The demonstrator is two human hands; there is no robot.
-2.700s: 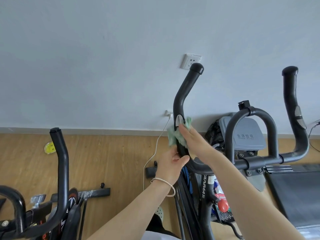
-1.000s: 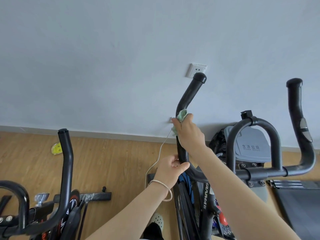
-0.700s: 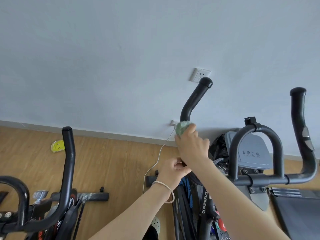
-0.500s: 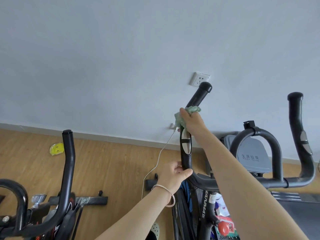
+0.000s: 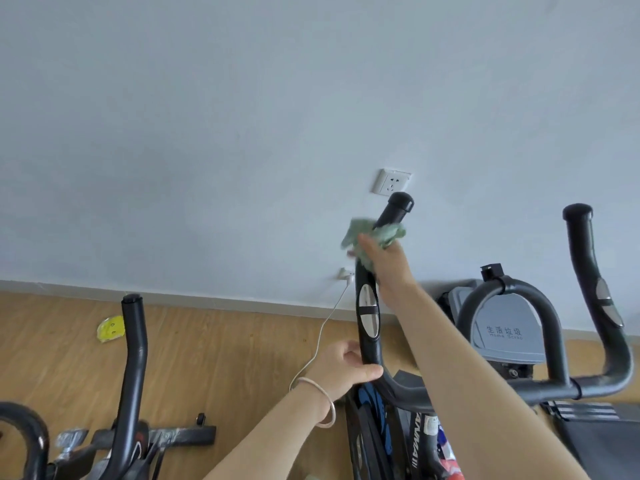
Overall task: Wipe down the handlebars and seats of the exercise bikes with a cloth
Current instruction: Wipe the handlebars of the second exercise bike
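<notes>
Cloth (image 5: 389, 233) just below handlebar (image 5: 369, 342) tip, right hand (image 5: 384, 268) gripping; left hand (image 5: 341, 370) grips bend.

1. Bin lid (image 5: 505, 327): white characters "生活垃圾", with smaller, faint lettering beneath that looks like "Home Scrap".
2. Bike frame (image 5: 414, 441): white lettering running along the tube, partly hidden. "ANMA" can be made out and the rest is unclear.

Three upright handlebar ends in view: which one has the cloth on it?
The middle handlebar end, below the wall socket: the right hand holds the green cloth under its cap, the left hand grips it lower. The left end and right end are bare.
</notes>
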